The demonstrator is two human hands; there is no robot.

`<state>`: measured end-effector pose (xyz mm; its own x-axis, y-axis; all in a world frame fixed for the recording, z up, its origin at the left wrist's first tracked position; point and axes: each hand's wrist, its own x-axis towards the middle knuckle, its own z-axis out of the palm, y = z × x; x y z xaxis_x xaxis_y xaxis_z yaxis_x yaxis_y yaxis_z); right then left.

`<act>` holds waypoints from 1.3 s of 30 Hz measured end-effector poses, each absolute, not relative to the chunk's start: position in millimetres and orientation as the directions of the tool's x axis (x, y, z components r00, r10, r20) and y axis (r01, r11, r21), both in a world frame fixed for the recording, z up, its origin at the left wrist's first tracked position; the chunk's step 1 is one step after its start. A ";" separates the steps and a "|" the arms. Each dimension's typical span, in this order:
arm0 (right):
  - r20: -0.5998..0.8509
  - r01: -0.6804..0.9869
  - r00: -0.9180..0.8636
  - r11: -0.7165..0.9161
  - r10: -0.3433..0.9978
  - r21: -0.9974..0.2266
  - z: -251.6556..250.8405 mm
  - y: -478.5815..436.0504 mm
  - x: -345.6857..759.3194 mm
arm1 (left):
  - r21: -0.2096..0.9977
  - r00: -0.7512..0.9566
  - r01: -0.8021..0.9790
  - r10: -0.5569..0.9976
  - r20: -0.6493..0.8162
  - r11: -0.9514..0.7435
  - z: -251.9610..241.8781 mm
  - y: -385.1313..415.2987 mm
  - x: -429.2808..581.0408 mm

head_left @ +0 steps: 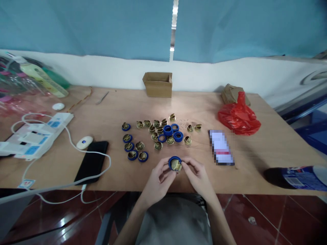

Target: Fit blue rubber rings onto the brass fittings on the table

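Observation:
My left hand [159,178] and my right hand [195,173] meet at the near edge of the wooden table [114,109], fingers pinched together on one blue ring [171,161] with a brass piece [176,165] sitting in it. Beyond the hands lie several loose brass pieces [154,128], a few bare blue rings [168,130], and, to the left, several brass pieces set inside blue rings [133,155].
A black phone [92,160] with a white cable lies at the left, by a white power strip [38,134]. A small cardboard box [157,84] stands at the back. At the right are a red plastic bag [238,117], a blurred phone [221,147] and a dark bottle [298,177].

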<state>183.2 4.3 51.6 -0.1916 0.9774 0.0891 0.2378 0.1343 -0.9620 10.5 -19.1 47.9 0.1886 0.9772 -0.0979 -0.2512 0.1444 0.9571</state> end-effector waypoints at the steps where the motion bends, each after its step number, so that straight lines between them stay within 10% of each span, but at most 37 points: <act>1: 0.086 0.237 -0.196 0.132 0.977 -0.962 52.3 4.2 182.9 | 0.954 0.186 -0.261 0.977 -0.102 0.150 46.4 -19.7 10.8; 23: 0.073 0.200 -0.267 0.129 0.961 -0.971 48.9 6.5 187.8 | 0.925 0.294 -0.272 0.938 -0.181 0.264 51.9 -19.3 5.8; 39: 0.072 0.206 -0.296 0.137 0.953 -0.969 50.4 3.9 185.3 | 0.990 0.206 0.127 0.975 -0.088 0.062 40.5 -13.9 -5.6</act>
